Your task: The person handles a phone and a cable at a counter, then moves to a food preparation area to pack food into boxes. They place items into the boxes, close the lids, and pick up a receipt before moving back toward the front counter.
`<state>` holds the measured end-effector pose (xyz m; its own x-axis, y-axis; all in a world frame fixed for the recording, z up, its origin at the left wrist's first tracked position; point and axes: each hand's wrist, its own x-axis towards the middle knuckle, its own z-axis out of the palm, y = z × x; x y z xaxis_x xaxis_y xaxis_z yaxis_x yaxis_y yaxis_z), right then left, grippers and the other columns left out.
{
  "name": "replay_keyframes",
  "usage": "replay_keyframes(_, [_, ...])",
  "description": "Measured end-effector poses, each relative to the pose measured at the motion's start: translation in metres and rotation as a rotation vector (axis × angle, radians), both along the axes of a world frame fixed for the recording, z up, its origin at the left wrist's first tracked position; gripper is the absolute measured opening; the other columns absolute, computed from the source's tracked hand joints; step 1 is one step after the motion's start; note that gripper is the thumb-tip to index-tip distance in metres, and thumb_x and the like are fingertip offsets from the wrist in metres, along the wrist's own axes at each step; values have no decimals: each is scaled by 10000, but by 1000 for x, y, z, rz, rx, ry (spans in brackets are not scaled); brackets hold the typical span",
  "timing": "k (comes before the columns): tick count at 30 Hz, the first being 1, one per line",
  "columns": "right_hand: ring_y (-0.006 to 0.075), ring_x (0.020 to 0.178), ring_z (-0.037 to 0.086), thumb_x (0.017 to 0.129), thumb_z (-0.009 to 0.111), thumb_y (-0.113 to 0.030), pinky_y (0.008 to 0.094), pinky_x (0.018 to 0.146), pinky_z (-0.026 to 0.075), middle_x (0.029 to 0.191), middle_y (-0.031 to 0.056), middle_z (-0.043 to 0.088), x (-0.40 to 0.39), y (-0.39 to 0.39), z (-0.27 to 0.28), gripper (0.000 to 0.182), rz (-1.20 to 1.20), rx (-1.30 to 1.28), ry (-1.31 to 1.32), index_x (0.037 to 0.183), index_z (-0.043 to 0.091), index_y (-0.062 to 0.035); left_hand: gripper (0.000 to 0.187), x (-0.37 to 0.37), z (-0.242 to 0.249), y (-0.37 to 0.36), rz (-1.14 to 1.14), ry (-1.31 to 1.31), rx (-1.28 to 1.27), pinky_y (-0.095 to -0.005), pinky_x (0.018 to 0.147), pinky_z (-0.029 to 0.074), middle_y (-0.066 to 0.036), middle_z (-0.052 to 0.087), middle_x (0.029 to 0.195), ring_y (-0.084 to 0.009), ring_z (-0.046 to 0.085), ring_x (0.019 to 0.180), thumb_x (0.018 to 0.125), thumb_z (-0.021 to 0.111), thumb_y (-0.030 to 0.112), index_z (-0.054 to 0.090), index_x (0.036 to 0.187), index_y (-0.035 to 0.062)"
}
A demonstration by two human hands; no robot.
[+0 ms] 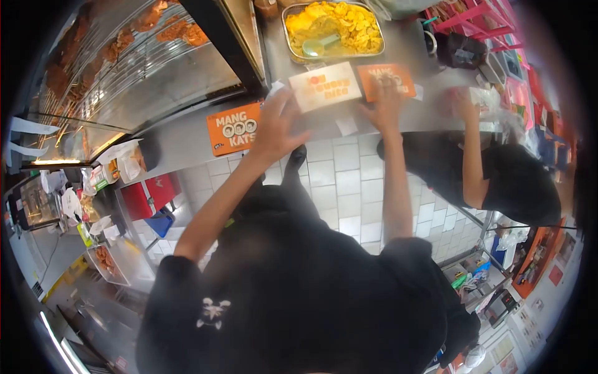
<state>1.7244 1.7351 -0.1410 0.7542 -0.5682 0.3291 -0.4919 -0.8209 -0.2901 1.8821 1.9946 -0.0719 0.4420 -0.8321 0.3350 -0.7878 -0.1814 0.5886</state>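
My left hand (278, 121) is over the steel counter with its thumb spread from its fingers, between an orange printed box (232, 129) and a cream box with orange lettering (326, 87). A small white paper (275, 89) shows right at its fingertips. My right hand (384, 105) reaches across a second orange box (403, 76), fingers stretched over its lettering and thumb apart. Two white slips, one a paper slip (347, 126) near the counter's front edge, lie close to the boxes.
Behind the boxes stands a metal tray of yellow food (336, 28) with a pale green scoop (320, 45). A glass cabinet with fried pieces (180, 31) is at the left. At the right, a co-worker's arm (474, 156) handles a clear plastic bag (492, 100).
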Motion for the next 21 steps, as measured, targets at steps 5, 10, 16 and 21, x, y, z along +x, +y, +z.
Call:
replay_keyframes(5, [327, 1488, 210, 709, 823, -403, 595, 1174, 176, 1610, 59, 276, -14, -35, -13, 939, 18, -4, 232, 1519, 354, -321, 699, -19, -83, -98, 81, -257, 245, -581, 1128, 228, -331, 270, 1499, -478, 249, 1419, 613, 872, 368, 528, 1142, 67])
replay_keyframes(10, [326, 1494, 193, 743, 800, -416, 605, 1172, 169, 1619, 78, 251, -28, -55, -16, 931, -39, 6, 304, 1535, 325, -302, 736, -26, -71, -102, -72, -65, 394, -560, 1072, 272, -241, 390, 1383, -424, 336, 1332, 582, 870, 307, 520, 1197, 105])
replay_keyframes(16, [337, 918, 566, 901, 655, -191, 446, 816, 395, 957, 113, 627, -46, 30, -42, 174, -224, 2, -535, 973, 610, -39, 979, -21, -78, -112, -11, -102, 343, -517, 1058, 291, -211, 428, 1342, -373, 386, 1286, 566, 855, 452, 433, 1368, 81])
replay_keyframes(21, [254, 1268, 493, 875, 690, -293, 474, 1032, 320, 1314, 9, 599, -58, 118, -57, 322, 44, 79, -32, 1166, 665, -158, 1004, 18, -50, -116, -43, 395, 230, -435, 1070, 386, -189, 469, 1383, -294, 501, 1260, 644, 894, 353, 366, 1441, 46])
